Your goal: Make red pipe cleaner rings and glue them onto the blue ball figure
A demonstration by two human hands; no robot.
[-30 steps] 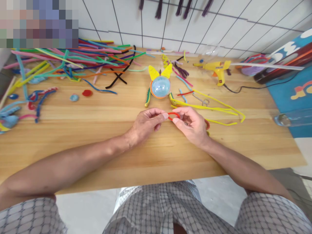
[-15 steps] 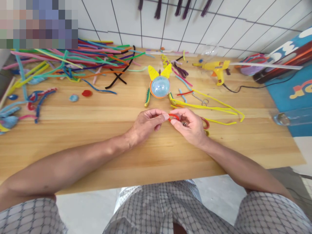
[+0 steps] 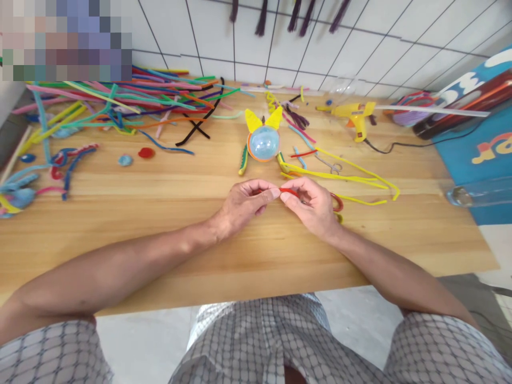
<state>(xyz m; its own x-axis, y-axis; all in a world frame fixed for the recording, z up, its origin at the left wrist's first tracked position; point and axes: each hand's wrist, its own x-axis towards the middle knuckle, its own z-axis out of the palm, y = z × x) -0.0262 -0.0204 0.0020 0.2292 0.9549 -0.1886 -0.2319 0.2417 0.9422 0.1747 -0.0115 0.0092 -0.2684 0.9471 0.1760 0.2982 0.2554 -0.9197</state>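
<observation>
My left hand [image 3: 245, 204] and my right hand [image 3: 311, 205] meet fingertip to fingertip over the middle of the wooden table [image 3: 240, 256]. Both pinch a short red pipe cleaner [image 3: 287, 191], which shows between the thumbs as a small flattened bend. Its far end curls out red behind my right hand [image 3: 338, 201]. Just beyond the hands stands a clear blue ball [image 3: 263, 143] with an orange ring and two yellow ears.
A big heap of coloured pipe cleaners [image 3: 120, 101] covers the back left. Long yellow pipe cleaners [image 3: 344, 176] and small scissors [image 3: 330, 164] lie to the right. A yellow glue gun [image 3: 354, 114] with its cord sits at the back right. A glass tube [image 3: 476, 193] rests at the right edge.
The open red loop between my fingers has been squeezed down to a small flat bend, and my two hands have drawn closer together.
</observation>
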